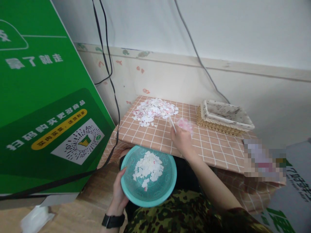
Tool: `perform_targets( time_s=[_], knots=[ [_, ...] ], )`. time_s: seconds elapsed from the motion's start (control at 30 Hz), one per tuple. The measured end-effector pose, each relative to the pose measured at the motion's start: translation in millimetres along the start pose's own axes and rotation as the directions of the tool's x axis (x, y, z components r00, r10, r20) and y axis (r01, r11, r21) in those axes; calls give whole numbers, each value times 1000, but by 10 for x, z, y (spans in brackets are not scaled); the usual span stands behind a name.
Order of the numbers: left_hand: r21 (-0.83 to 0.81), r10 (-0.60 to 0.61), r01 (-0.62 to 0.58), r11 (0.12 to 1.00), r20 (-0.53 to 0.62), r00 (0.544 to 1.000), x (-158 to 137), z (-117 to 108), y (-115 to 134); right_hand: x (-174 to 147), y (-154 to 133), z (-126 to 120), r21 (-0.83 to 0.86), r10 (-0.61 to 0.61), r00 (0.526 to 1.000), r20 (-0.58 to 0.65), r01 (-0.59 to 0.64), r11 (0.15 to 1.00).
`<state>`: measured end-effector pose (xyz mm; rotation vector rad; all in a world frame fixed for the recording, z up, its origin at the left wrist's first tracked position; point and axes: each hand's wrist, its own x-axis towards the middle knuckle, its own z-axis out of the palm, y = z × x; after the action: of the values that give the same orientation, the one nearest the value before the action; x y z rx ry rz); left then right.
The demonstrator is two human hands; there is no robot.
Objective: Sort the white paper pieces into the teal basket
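My left hand [119,191] grips the left rim of a round teal plastic colander [173,174], fingers partly hidden beneath it. Inside the colander lies a heap of small torn white paper scraps [149,166]. Over the table, my right hand [182,139] is closed around a thin white stick-like thing [172,124], which points toward the far left. A crumpled pink-and-white thing [185,125] shows just beyond the same hand; whether the hand holds it too, I cannot tell. Farther off, a larger pile of white and pinkish paper scraps [154,110] is spread on the table.
A checked brown cloth covers the table [155,137], set against the wall. On its right stands a cloth-lined wicker basket [224,127]. A green printed panel [48,97] rises at left, with black cables [114,87] hanging beside it. White plastic [36,218] lies on the floor.
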<state>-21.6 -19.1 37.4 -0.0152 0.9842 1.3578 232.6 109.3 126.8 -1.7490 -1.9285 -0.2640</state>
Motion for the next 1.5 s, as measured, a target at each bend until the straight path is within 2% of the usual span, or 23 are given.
perform_targets(
  time_s=[0.13, 0.2, 0.43, 0.57, 0.7, 0.8, 0.87, 0.93, 1.2, 1.4, 1.5],
  knots=[
    [19, 8, -8, 1000, -10, 1000, -5, 0, -5, 44, 182, -21, 74, 94, 981, -171, -83, 994],
    [13, -2, 2, 1000, -10, 1000, -5, 2, -9, 90, 177, -11, 92, 132, 968, -211, -115, 989],
    [-3, -42, 42, 999, 6, 999, -15, 3, -31, 273, -9, 101, 171, 249, 955, -160, -222, 960],
    [0, -52, 52, 999, 6, 999, -6, -12, -39, 259, 144, 96, 163, 325, 923, -208, -295, 942],
    [-12, -35, 35, 999, 3, 999, 25, -29, -54, 193, 307, 20, 192, 345, 907, -240, -304, 933],
    [-8, -19, 19, 1000, 3, 1000, 45, -41, -64, 178, 293, -6, 294, 263, 944, -197, -199, 935],
    [-1, -15, 15, 1000, 2, 1000, 57, -56, -70, 197, 230, 15, 390, 150, 984, -98, -101, 915],
    [4, -10, 10, 1000, 5, 1000, 71, -81, -81, 239, 156, 56, 465, 37, 999, 5, -35, 885],
    [-28, -13, 12, 1000, -41, 999, 129, -189, -159, 495, 53, 82, 583, -207, 969, 134, 92, 807],
    [-23, -1, -1, 1000, -54, 999, 190, -192, -151, 611, 49, 94, 625, -222, 967, 126, 96, 775],
    [-15, -7, 6, 1000, -55, 998, 239, -172, -151, 669, 17, 117, 639, -268, 954, 137, 121, 759]
  ],
)
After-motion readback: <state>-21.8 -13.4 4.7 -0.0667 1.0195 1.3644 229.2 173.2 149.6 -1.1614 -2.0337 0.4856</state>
